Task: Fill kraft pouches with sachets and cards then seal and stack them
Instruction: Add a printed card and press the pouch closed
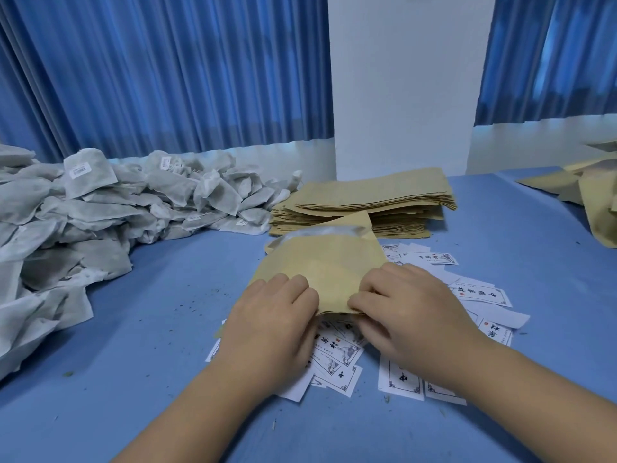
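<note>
Your left hand (270, 325) and right hand (414, 315) each pinch near edge of kraft pouch (320, 265), lying over cards (335, 347) on surface (160, 315), far mouth gaping, unsealed. Heaped sachets (100, 208) left, empty pouch stack (367, 195) tall behind, few pouches (594, 202) far right: most work remains, seemingly.

Sachet heap (83, 228) walls the left (open cloth (160, 329) before cards (474, 295)).

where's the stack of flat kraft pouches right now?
Head view: the pouch stack sits centre-back, right of the sachet heap and just behind the held pouch.
</note>
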A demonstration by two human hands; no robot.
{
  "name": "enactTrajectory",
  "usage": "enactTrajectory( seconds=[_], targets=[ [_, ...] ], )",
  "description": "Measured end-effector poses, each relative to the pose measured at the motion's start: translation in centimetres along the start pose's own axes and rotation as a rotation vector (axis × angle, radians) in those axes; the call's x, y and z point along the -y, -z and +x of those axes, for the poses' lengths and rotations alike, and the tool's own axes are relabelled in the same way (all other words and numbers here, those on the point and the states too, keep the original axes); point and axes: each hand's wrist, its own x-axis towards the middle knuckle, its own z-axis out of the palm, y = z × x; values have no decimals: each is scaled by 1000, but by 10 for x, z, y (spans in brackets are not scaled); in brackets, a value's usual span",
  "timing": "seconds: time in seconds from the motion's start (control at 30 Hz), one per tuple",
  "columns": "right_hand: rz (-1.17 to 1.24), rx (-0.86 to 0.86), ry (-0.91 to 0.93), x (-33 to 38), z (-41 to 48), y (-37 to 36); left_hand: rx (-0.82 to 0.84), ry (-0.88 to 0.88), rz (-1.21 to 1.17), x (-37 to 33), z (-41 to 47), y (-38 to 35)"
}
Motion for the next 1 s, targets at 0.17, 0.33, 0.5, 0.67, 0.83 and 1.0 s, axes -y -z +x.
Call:
enactTrajectory(
  seconds=[0.17, 0.33, 0.5, 0.67, 0.83, 1.0],
  targets=[
    [-43, -49, 66, 1, -1, 1, -14, -41, -5, -3, 2, -4],
    [-34, -24, 84, 5, 0, -2, -41, -87, 19, -1, 1, -6],
    [21, -33, 10, 4, 0, -1, -64, -36, -21, 3, 1, -1],
    [169, -21, -177, -8, -4, 5, -61, 157, -59, 24, -7, 2],
    [656, -51, -698, -21, -3, 13, -212, 350, -128, 45, -14, 5],
    [1188, 160, -1151, -26, 1, 10, -301, 339, -120, 44, -10, 0]
  ],
)
